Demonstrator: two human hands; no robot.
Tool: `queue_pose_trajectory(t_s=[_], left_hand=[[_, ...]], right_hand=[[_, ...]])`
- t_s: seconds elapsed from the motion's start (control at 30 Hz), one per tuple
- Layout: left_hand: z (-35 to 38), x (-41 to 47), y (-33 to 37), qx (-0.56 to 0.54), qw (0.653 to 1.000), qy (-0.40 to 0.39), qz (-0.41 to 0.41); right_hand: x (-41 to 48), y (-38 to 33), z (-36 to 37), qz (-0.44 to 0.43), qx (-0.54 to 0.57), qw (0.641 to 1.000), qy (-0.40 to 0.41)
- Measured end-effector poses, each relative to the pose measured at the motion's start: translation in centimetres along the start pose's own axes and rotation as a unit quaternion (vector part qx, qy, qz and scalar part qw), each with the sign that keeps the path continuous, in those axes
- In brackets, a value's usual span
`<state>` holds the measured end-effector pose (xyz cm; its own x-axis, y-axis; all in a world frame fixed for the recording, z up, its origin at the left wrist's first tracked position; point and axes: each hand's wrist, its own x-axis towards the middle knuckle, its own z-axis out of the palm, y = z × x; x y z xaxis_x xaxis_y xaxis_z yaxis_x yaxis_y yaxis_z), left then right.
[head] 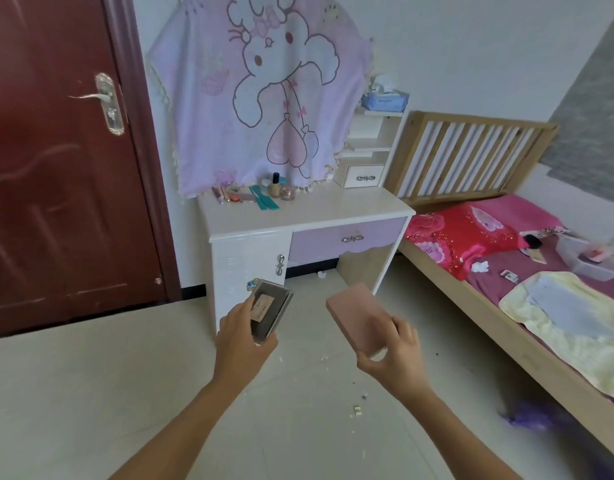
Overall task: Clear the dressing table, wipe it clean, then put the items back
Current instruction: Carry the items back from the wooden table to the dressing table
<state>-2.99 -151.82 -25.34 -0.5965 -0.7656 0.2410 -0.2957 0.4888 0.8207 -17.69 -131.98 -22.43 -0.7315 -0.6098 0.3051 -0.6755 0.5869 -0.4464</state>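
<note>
The white dressing table [333, 211] with a lilac drawer stands against the wall, some way ahead of me. At its back left lie several cosmetics: a foundation bottle [275, 186], a small glass jar [287, 193], teal combs [264, 200] and lipsticks [222, 195]. My left hand [241, 341] grips a dark clear-lidded case [269, 311] over the floor in front of the table. My right hand [393, 351] holds a pink flat box [359, 318] by its near end.
A dark red door [63, 168] is shut at the left. A bed [506, 271] with red and purple bedding, a clear box [589, 261] and small items stands at the right. A cartoon cloth [264, 91] covers the mirror. Scraps litter the floor [359, 408].
</note>
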Motion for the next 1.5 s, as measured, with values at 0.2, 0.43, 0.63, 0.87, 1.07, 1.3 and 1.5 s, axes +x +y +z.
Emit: queue_pose_trajectory(t_s=[0.2, 0.43, 0.63, 0.87, 1.07, 1.3, 1.5], left_hand=[[6.1, 5.3, -0.5, 0.004, 0.998, -0.05, -0.024], [13.6, 13.1, 1.8, 0.021, 0.998, -0.042, -0.041], [20.3, 20.0, 5.0, 0.008, 0.998, 0.011, -0.063], [26.1, 22.5, 4.4, 0.0, 0.991, 0.032, -0.131], [27.5, 29.1, 1.5, 0.017, 0.985, 0.06, -0.162], [29.0, 40.8, -3.4, 0.042, 0.98, 0.057, -0.185], [29.9, 48.0, -6.1, 0.095, 0.975, 0.007, -0.2]], right_hand=[[4.5, 4.4, 2.9, 0.061, 0.007, 0.997, -0.056], [15.4, 11.7, 3.2, 0.06, 0.035, 0.995, -0.066], [25.7, 16.6, 2.4, 0.007, 0.069, 0.994, -0.081], [33.1, 19.8, 5.8, -0.032, 0.081, 0.988, -0.127], [39.8, 19.6, 10.6, -0.022, 0.104, 0.981, -0.16], [51.1, 19.7, 14.1, -0.026, 0.077, 0.985, -0.152], [57.3, 18.5, 17.6, 0.006, 0.08, 0.988, -0.133]])
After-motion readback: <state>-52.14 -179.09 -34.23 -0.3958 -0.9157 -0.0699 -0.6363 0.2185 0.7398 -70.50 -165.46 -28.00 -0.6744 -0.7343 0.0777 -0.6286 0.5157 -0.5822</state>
